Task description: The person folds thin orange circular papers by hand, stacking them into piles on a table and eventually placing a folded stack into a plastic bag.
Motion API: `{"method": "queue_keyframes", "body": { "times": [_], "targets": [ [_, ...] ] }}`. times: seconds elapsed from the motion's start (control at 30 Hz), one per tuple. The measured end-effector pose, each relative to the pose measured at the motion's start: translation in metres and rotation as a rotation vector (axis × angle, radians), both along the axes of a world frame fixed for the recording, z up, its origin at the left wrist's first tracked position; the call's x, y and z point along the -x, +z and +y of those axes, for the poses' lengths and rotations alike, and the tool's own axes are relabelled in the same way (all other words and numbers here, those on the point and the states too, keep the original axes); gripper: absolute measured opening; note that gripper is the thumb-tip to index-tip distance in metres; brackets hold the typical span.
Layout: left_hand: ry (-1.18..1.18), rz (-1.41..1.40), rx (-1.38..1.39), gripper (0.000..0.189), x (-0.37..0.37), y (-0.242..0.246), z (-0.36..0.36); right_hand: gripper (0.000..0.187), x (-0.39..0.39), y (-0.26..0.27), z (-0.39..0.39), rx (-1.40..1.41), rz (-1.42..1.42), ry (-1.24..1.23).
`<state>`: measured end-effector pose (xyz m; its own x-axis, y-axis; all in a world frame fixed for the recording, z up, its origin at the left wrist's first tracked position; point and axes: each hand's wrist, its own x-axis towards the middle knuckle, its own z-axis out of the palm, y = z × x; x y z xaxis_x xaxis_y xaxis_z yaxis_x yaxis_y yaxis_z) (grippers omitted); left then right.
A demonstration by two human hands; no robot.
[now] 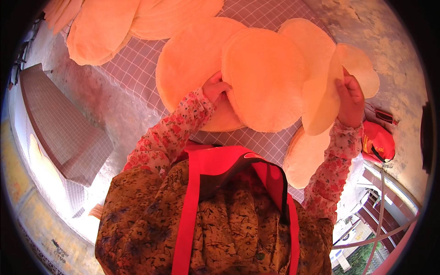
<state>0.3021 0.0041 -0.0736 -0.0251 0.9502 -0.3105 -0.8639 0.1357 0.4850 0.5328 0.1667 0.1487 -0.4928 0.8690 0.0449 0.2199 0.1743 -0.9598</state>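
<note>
My left hand (216, 88) pinches the left edge of a middle stack of thin round sheets (266, 80), which look like papads or flatbreads. This stack partly covers another round pile (192, 65) on its left. In my right hand (351, 98) is the edge of a single thin sheet (321, 103), raised and bent, to the right of the middle stack. More round sheets (306, 44) lie behind it. Below my right wrist, a further pile (300, 158) is partly hidden by my sleeve.
A checked cloth (134, 68) lies under the piles. More sheets (99, 31) are at the upper left, others (359, 68) at the right. A red bag (378, 141) and a phone-like object (385, 117) rest on the floor at right. Another checked cloth or mat (62, 123) is at left.
</note>
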Motion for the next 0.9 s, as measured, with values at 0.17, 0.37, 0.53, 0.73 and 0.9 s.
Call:
{"method": "queue_keyframes", "body": {
  "times": [0.17,0.37,0.53,0.73,0.9],
  "targets": [
    [-0.034,0.352,-0.097,0.053,-0.001,-0.015,0.007,0.011,0.076,-0.144,-0.060,-0.410,-0.501,0.265],
    [0.006,0.481,-0.053,0.054,-0.002,-0.010,0.006,0.018,0.089,-0.169,-0.093,-0.420,-0.358,0.263],
    [0.026,0.535,0.018,0.051,-0.005,-0.008,0.008,0.026,0.081,-0.166,-0.097,-0.322,-0.311,0.113],
    [0.007,0.513,0.089,0.045,-0.003,-0.020,0.005,0.012,-0.024,-0.051,0.019,0.247,0.149,-0.144],
    [0.093,0.302,0.029,0.040,-0.011,-0.021,0.007,0.023,0.003,0.066,0.011,0.047,-0.029,-0.074]
  ]
}}
